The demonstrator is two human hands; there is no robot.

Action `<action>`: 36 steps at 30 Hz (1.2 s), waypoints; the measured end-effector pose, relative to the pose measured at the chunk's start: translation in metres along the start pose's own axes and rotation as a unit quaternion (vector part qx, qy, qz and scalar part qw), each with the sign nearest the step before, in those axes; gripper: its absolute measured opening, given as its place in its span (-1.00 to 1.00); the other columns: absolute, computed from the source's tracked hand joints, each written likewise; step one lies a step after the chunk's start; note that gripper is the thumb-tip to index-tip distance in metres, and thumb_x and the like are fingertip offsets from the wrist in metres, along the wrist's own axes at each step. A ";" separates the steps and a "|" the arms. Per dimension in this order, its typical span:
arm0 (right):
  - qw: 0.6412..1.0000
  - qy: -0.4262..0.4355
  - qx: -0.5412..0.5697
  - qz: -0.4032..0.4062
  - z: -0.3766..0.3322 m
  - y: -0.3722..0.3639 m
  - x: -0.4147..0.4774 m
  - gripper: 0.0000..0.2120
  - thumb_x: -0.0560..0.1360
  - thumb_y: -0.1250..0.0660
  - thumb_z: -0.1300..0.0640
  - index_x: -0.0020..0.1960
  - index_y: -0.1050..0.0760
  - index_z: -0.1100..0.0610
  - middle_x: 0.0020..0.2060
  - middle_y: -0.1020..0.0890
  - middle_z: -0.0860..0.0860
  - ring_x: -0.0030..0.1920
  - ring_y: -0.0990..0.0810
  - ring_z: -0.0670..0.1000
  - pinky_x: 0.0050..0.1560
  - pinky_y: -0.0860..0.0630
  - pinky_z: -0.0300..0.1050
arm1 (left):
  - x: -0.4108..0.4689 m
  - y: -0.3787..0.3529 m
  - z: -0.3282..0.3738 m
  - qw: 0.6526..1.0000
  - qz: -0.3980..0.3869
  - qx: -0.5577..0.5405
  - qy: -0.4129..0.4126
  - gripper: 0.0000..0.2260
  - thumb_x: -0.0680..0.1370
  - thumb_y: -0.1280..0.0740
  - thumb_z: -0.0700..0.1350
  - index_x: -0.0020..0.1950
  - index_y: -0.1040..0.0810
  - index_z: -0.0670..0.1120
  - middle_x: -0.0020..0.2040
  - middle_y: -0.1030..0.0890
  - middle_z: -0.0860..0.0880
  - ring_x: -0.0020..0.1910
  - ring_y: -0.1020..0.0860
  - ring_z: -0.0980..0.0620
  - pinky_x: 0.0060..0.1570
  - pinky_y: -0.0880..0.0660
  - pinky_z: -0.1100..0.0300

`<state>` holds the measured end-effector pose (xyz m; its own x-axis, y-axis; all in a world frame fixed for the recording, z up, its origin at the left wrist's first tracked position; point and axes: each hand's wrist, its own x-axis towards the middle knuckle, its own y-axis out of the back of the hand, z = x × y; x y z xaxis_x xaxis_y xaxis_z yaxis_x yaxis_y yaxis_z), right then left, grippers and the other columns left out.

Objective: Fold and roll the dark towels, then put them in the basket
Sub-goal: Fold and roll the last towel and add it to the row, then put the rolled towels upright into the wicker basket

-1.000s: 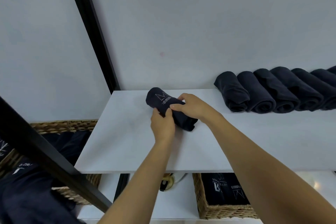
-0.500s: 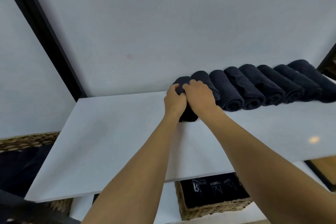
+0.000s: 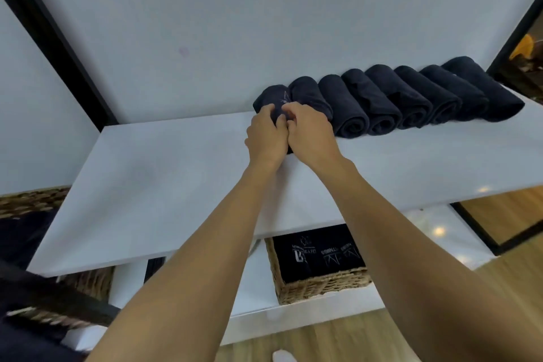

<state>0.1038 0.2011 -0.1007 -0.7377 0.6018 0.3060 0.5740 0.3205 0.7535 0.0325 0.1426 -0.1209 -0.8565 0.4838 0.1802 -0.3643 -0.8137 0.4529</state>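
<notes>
While both arms reach straight out over the smooth white shelf (image 3: 147,185), left hand (image 3: 266,138) and right hand (image 3: 311,135) sit side by side, fingers curled and gripping the rolled dark towel (image 3: 271,97), which touches the left end of the row of soft cylindrical rolls (image 3: 411,97) by the wall. Woven wicker basket (image 3: 320,288) sits on the shelf below.

Single view, worn on the head, above the shelf (image 3: 161,185). Faces forward and down, toward the wall (image 3: 264,23) behind it. Sits near, with a basket (image 3: 323,288) under the shelf also in frame.
</notes>
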 end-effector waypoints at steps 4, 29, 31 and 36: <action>0.994 -0.025 0.107 0.017 -0.002 0.002 -0.051 -0.68 0.60 -0.17 0.23 0.32 -0.47 0.11 0.19 -0.59 0.03 0.20 -0.54 -0.01 0.24 -0.48 -0.05 | -0.042 0.010 0.001 0.999 0.005 0.016 -0.029 -0.67 0.62 -0.14 -0.07 0.37 -0.42 -0.05 0.31 -0.51 -0.06 0.27 -0.47 -0.07 0.28 -0.40 -0.06; 0.674 -0.589 0.444 -0.033 0.164 -0.075 -0.242 -0.63 0.52 -0.40 0.23 0.29 -0.45 0.31 0.07 -0.61 0.23 -0.09 -0.68 0.10 -0.21 -0.68 -0.08 | -0.231 -0.100 -0.154 0.942 -0.020 0.089 0.323 -0.55 0.61 -0.23 -0.09 0.46 -0.20 -0.14 0.33 -0.40 -0.20 0.23 -0.48 -0.23 0.15 -0.42 -0.03; 0.651 -0.602 0.460 -0.038 0.175 -0.084 -0.236 -0.64 0.53 -0.38 0.23 0.28 -0.44 0.28 0.17 -0.55 0.21 0.00 -0.64 0.11 -0.23 -0.68 -0.04 | -0.221 -0.108 -0.163 0.934 -0.010 0.080 0.347 -0.58 0.61 -0.21 -0.12 0.44 -0.21 -0.14 0.27 -0.49 -0.18 0.17 -0.53 -0.21 0.12 -0.48 -0.03; 0.620 -0.619 0.480 -0.052 0.179 -0.095 -0.217 -0.71 0.53 -0.33 0.14 0.21 -0.37 0.11 0.21 -0.42 0.21 0.13 -0.54 0.24 -0.08 -0.65 0.17 | -0.213 -0.108 -0.173 0.909 0.021 0.019 0.416 -0.62 0.53 -0.14 -0.24 0.34 -0.36 -0.05 0.05 -0.54 -0.10 -0.03 -0.61 -0.24 -0.02 -0.60 -0.12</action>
<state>0.2729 0.1715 -0.3423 -0.2904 0.4514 -0.8437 0.9318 0.3339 -0.1421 0.1911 0.0719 -0.3596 -0.8551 0.0289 -0.5177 -0.3257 -0.8069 0.4929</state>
